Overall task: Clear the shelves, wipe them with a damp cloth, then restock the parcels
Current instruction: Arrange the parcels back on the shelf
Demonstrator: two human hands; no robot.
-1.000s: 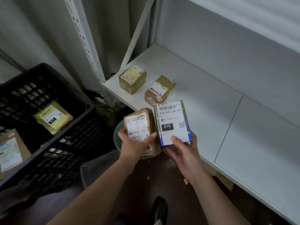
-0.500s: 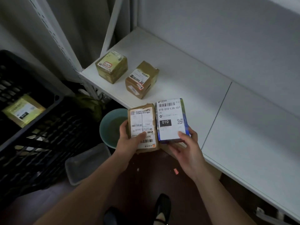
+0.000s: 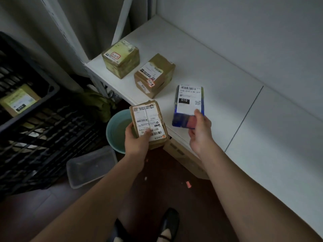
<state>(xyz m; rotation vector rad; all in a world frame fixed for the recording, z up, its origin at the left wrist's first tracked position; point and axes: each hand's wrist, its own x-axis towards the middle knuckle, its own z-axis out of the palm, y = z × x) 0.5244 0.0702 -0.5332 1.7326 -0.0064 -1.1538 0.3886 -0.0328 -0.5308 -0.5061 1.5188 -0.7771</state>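
Note:
My left hand [image 3: 138, 140] grips a brown cardboard parcel [image 3: 148, 119] with a white label, held just off the front edge of the white shelf [image 3: 227, 95]. My right hand [image 3: 201, 130] pinches the near end of a blue parcel [image 3: 189, 103] labelled "010", which is over the shelf near its front edge. Two more parcels sit on the shelf's left end: a yellow-taped box [image 3: 120, 58] and a brown box [image 3: 154, 75] right of it.
A black plastic crate [image 3: 35, 119] at left holds more parcels, one yellowish [image 3: 19, 100]. On the dark floor stand a teal basin of water [image 3: 117, 130] and a clear plastic tub [image 3: 90, 165]. My shoe [image 3: 167, 224] shows below. The shelf's right part is bare.
My right hand has carried the blue parcel away from the brown one, rightward and over the shelf. My left hand keeps its parcel near the shelf edge. The view has shifted left.

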